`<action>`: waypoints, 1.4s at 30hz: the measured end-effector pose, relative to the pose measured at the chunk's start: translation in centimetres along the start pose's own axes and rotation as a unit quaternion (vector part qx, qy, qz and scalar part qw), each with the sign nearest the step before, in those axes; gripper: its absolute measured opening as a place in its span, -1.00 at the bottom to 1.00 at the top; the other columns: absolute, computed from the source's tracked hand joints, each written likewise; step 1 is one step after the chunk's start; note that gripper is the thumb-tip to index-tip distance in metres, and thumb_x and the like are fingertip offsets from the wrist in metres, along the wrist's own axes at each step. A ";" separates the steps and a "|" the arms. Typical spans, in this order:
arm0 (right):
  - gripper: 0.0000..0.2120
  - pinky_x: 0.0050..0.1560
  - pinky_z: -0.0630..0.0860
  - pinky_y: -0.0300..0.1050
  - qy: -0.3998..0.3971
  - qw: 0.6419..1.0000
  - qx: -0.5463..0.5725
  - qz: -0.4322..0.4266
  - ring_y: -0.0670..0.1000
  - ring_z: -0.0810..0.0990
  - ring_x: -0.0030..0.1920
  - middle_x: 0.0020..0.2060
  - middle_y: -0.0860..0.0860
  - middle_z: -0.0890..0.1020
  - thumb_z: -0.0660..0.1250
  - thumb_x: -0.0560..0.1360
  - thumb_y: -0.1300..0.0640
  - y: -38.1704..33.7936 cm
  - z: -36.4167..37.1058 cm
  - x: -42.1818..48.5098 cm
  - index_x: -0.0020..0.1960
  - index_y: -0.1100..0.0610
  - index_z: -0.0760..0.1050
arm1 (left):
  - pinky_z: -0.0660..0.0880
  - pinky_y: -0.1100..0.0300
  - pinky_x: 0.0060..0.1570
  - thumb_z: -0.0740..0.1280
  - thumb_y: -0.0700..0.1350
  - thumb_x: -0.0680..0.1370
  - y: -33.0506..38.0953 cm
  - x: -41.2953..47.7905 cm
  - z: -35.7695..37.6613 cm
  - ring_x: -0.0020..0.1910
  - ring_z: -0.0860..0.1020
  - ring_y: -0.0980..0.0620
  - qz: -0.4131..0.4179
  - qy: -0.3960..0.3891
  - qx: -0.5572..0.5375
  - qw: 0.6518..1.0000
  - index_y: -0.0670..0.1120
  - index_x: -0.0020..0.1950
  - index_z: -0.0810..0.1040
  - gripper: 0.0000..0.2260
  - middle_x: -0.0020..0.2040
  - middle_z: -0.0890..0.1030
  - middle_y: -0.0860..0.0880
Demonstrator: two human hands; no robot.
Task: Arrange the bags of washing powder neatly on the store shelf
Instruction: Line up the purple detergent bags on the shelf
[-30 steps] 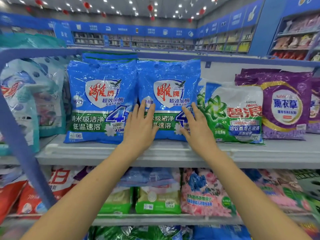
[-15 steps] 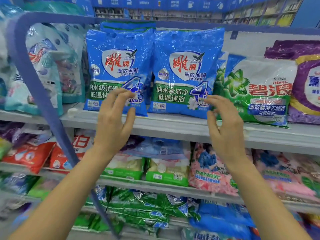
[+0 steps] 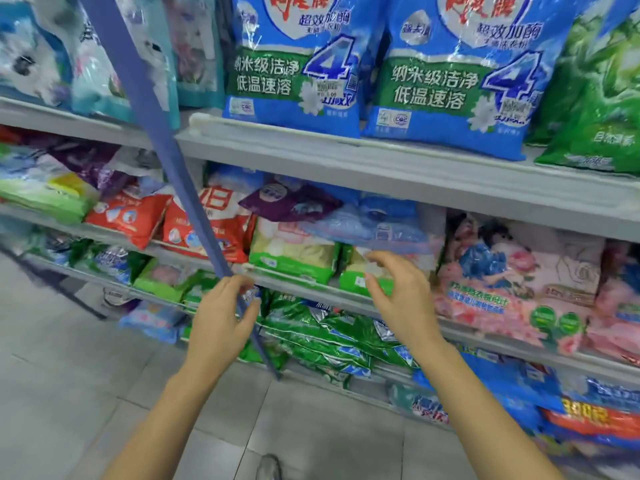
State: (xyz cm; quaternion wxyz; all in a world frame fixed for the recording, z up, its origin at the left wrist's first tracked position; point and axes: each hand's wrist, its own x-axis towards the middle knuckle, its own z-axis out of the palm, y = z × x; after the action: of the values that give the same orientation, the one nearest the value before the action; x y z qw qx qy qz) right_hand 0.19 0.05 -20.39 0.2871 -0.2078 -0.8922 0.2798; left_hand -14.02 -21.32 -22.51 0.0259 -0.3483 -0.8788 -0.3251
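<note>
Two blue washing powder bags stand upright side by side on the upper shelf [image 3: 346, 161], the left bag [image 3: 294, 64] and the right bag [image 3: 453, 81]. On the shelf below, a pale blue bag [image 3: 374, 225] and a purple bag [image 3: 291, 202] lie flat across green bags [image 3: 294, 258]. My left hand [image 3: 221, 317] and my right hand [image 3: 398, 299] hover in front of that lower shelf with fingers loosely curled, holding nothing. My right fingertips are just below the pale blue bag.
A blue slanted shelf post [image 3: 166, 140] crosses in front of my left hand. Red bags [image 3: 207, 226] lie left of the green ones, pink bags [image 3: 512, 282] to the right, dark green bags [image 3: 329, 334] on the shelf beneath. Grey floor tiles [image 3: 86, 375] lie lower left.
Both hands have left the two blue bags on the upper shelf and dropped to the shelf below. The view has tilted downward and moved closer.
</note>
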 end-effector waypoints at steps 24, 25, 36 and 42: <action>-0.72 0.24 0.43 -0.05 0.012 0.996 -0.013 0.089 0.12 0.55 0.18 0.11 0.15 0.62 0.28 0.45 0.34 -3.0 11.7 13.2 0.13 0.21 0.59 | 0.46 -0.15 0.18 0.41 0.03 0.45 -8.5 12.1 8.3 0.40 0.20 -0.31 0.130 -0.094 0.056 0.986 -0.27 0.46 0.18 -0.28 0.44 0.24 -0.31; -0.74 0.21 0.46 -0.05 0.031 0.995 0.016 0.090 0.13 0.58 0.14 0.08 0.18 0.63 0.27 0.46 0.33 -3.3 11.7 13.2 0.11 0.25 0.60 | 0.47 -0.16 0.17 0.41 0.02 0.45 -8.7 12.0 8.4 0.39 0.22 -0.31 0.134 -0.093 0.052 0.985 -0.28 0.45 0.20 -0.29 0.42 0.26 -0.32; -0.65 0.21 0.38 -0.39 0.044 0.986 0.139 0.078 -0.16 0.54 0.10 0.06 -0.02 0.57 0.26 0.42 0.47 -5.3 9.3 10.0 0.17 0.26 0.53 | 0.39 0.03 0.07 0.42 -0.04 0.46 -8.6 14.2 6.3 -0.02 0.46 -0.18 0.019 -0.099 -0.159 0.982 -0.16 -0.16 0.50 -0.79 -0.14 0.54 -0.13; -0.61 -0.03 0.47 -0.41 0.091 0.959 0.239 0.124 -0.32 0.59 -0.16 -0.27 -0.33 0.65 0.21 0.46 0.50 -6.2 7.0 6.7 0.17 0.13 0.49 | 0.34 -0.06 0.31 0.43 -0.09 0.43 -8.5 14.0 5.4 0.35 0.36 -0.21 0.039 -0.120 -0.282 0.951 -0.06 0.46 0.21 -0.34 0.42 0.29 -0.27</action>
State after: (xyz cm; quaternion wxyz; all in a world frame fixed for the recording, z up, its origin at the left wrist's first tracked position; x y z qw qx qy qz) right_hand -10.59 -3.75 -18.62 0.3710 -0.2668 -0.7368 0.4983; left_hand -28.91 -14.42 -27.68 -0.1663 -0.4121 -0.7339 -0.5138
